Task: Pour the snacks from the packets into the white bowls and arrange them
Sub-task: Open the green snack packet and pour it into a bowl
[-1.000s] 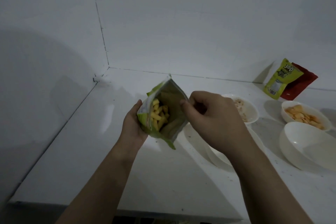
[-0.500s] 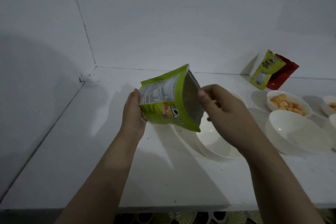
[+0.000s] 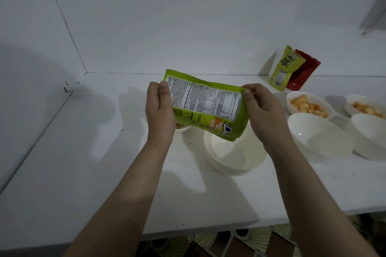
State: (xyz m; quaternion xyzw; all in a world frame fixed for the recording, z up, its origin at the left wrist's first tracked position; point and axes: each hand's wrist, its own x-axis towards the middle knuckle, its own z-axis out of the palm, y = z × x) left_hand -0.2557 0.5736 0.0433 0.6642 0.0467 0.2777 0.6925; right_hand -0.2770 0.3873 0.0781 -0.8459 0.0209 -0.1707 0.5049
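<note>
A green snack packet (image 3: 205, 106) is tipped over with its mouth pointing down at a white bowl (image 3: 234, 152) on the counter. My left hand (image 3: 159, 110) grips the packet's left side, which is its bottom end. My right hand (image 3: 261, 108) pinches its upper right corner. The label side faces me. No snacks are visible in the bowl beneath it. A small bowl (image 3: 183, 128) with some snack peeks out behind my left hand.
To the right stand an empty white bowl (image 3: 319, 135), another white bowl (image 3: 369, 133), and two bowls of orange snacks (image 3: 309, 104) (image 3: 365, 107). A green packet (image 3: 285, 69) and a red packet (image 3: 304, 71) lean against the back wall. The white counter (image 3: 83, 162) ends in a corner at left.
The packet has turned from mouth-up, showing yellow snacks, to lying tipped with its mouth down over the bowl. My head has shifted so more bowls show at right.
</note>
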